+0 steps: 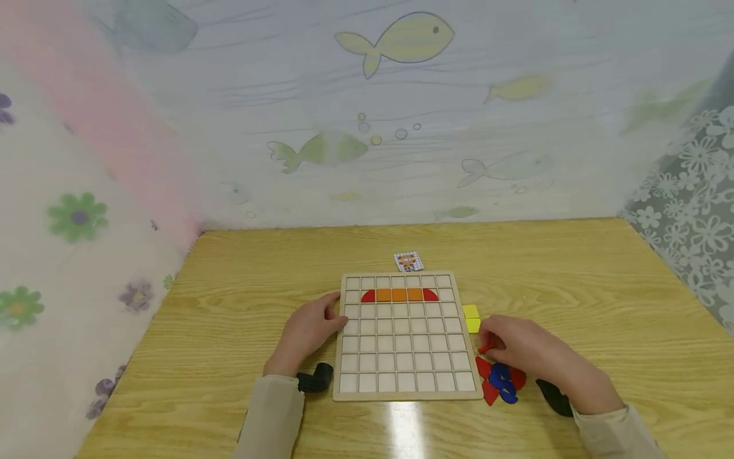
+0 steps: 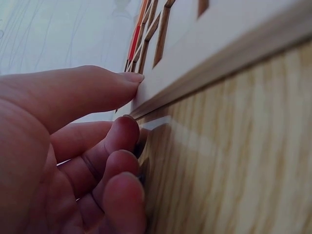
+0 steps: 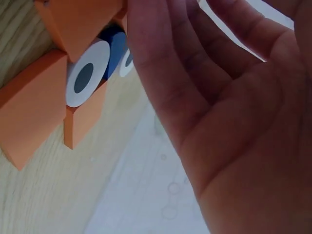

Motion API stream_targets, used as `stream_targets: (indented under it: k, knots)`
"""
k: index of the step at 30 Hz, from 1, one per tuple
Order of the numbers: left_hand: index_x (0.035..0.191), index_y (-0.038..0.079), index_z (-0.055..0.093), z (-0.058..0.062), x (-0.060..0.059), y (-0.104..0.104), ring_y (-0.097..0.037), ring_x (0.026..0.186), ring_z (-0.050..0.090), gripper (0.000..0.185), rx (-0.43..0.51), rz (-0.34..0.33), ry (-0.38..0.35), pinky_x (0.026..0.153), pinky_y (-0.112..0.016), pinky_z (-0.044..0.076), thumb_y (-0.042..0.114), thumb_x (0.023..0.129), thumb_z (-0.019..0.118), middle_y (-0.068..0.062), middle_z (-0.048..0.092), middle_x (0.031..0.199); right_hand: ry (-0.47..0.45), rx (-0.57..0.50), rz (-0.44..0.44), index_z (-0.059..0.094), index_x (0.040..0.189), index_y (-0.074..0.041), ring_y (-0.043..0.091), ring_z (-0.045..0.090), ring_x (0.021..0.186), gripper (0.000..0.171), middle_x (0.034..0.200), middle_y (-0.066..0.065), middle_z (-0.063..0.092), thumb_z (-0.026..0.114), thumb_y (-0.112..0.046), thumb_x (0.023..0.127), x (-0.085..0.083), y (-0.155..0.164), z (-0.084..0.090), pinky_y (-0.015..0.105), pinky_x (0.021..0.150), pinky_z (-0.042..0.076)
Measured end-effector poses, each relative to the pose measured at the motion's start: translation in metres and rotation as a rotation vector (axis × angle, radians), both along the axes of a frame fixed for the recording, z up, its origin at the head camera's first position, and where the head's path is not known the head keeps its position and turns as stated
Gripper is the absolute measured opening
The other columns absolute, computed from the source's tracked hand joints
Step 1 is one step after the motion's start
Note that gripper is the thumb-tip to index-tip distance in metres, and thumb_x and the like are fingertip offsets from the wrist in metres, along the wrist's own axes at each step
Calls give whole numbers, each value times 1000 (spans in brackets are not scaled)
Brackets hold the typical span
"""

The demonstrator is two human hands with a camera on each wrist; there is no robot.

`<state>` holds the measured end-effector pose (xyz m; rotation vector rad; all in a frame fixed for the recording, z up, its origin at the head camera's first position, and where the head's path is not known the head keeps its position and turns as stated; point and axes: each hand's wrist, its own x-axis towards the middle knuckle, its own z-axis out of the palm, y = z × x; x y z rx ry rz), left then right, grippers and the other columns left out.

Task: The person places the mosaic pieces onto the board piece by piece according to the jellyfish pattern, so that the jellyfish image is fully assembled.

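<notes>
My right hand (image 1: pixel 530 357) curls over the pile of red and blue pieces (image 1: pixel 500 381) beside the board's right edge, fingertips pinching a red piece (image 1: pixel 485 348). Just beyond lie two yellow blocks (image 1: pixel 472 318). My left hand (image 1: pixel 306 331) rests on the table (image 1: pixel 229 299), thumb and curled fingers (image 2: pixel 119 134) pressed against the left edge of the wooden grid board (image 1: pixel 401 382). Its second row holds orange and red pieces (image 1: pixel 399 295). A small card (image 1: pixel 408 261) lies behind the board.
</notes>
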<state>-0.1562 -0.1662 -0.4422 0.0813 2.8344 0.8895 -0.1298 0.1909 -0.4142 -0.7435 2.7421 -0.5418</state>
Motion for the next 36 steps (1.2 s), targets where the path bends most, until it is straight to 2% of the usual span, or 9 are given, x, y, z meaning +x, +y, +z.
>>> stream_targets:
  k: [3, 7, 12, 16, 19, 24, 30, 36]
  knots:
    - [131, 14, 46, 1, 0, 0, -11, 61, 45, 54, 4, -8, 2, 57, -28, 35, 31, 82, 62, 7, 52, 73, 6, -20, -11, 59, 90, -20, 4, 43, 63, 12, 74, -13, 48, 65, -17, 81, -2, -1, 3, 23, 57, 39]
    - [131, 14, 45, 1, 0, 0, -10, 61, 45, 54, 3, -19, 4, 56, -28, 35, 31, 83, 61, 7, 52, 73, 83, -19, 14, 62, 98, -19, 4, 43, 64, 15, 80, -13, 49, 63, -18, 83, -7, -5, 3, 23, 59, 40]
    - [131, 15, 45, -1, 0, -1, -10, 61, 45, 54, 2, -18, 3, 56, -28, 35, 31, 83, 61, 8, 52, 72, 71, -29, -19, 60, 90, -20, 5, 45, 66, 9, 76, -13, 51, 64, -20, 82, -15, -17, 2, 25, 61, 40]
    - [131, 15, 46, -1, 0, -1, -10, 60, 45, 54, -4, -20, 3, 56, -27, 35, 32, 82, 61, 8, 52, 71, 43, -61, -69, 57, 83, -21, 8, 44, 60, 9, 68, -12, 50, 66, -22, 80, -22, -29, 5, 26, 57, 38]
    - [131, 15, 46, -1, 0, -1, -10, 60, 45, 54, -5, -25, 5, 55, -27, 35, 32, 82, 61, 8, 52, 71, 37, -94, -89, 59, 84, -20, 8, 44, 60, 8, 68, -11, 51, 66, -21, 80, -26, -36, 6, 26, 56, 37]
    - [131, 15, 46, -1, 0, -1, -11, 60, 45, 54, -5, -26, 5, 55, -27, 35, 32, 82, 61, 8, 52, 71, 30, -132, -72, 63, 91, -18, 6, 48, 65, 10, 73, -12, 55, 64, -20, 82, -33, -48, 6, 27, 62, 40]
    - [131, 15, 46, -2, -1, -2, -10, 60, 45, 54, -6, -27, 4, 56, -27, 35, 32, 82, 61, 8, 52, 72, 3, -156, -59, 65, 87, -20, 7, 50, 70, 6, 78, -11, 57, 65, -18, 81, -40, -61, 6, 27, 63, 42]
    - [131, 15, 46, -2, -1, -2, -11, 60, 45, 54, 0, -20, 6, 55, -27, 35, 32, 82, 61, 8, 52, 71, 23, -165, -32, 65, 86, -22, 6, 51, 71, 6, 79, -13, 57, 66, -19, 81, -42, -67, 4, 27, 65, 42]
